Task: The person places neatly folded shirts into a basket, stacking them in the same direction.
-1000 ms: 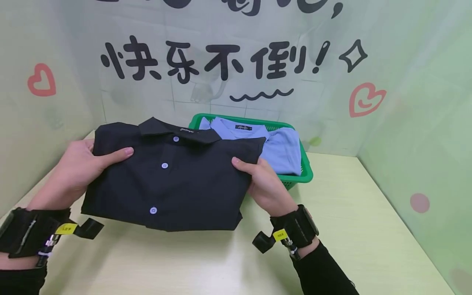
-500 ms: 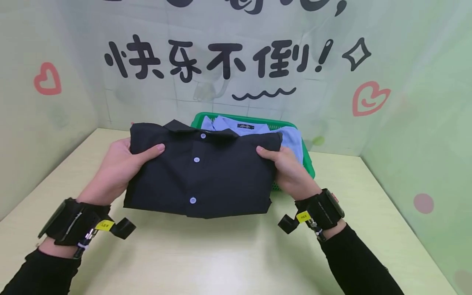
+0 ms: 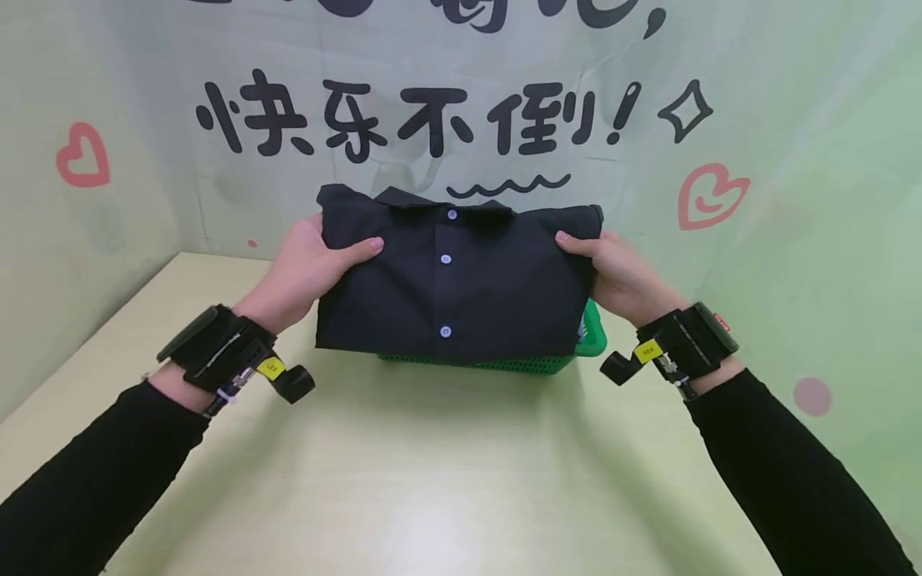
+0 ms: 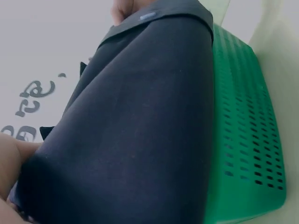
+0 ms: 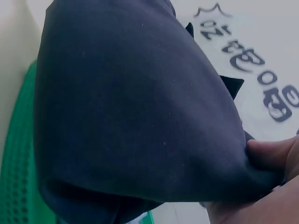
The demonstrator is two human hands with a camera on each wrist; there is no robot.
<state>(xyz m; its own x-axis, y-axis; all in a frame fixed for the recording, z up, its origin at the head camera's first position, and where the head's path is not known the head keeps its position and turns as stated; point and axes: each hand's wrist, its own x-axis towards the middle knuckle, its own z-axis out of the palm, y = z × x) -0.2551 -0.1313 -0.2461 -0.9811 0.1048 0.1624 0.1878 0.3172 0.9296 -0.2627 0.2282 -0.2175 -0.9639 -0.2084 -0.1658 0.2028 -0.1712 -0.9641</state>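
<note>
Between both hands hangs a folded dark navy shirt (image 3: 389, 296) with a collar and white buttons down its front. My left hand (image 3: 306, 268) grips its left upper edge, thumb on the front and the other fingers behind it. On the right upper edge my right hand (image 3: 623, 268) pinches the cloth the same way. Behind and below the shirt stands a green perforated basket (image 3: 592, 336), mostly covered in the head view. The left wrist view shows the basket's side wall (image 4: 247, 135) close beside the shirt. Only a sliver of light blue cloth (image 3: 580, 328) shows at the basket's right.
The pale wooden table (image 3: 432, 464) spreads in front of the basket. A printed wall hanging (image 3: 432, 120) with dark lettering rises behind it. A green side wall (image 3: 828, 240) bounds the right, and another pale wall (image 3: 79, 240) the left.
Both hands have carried the dark shirt rightward, then upward and farther away, over the basket. It now hides the light blue shirt that showed in the basket earlier.
</note>
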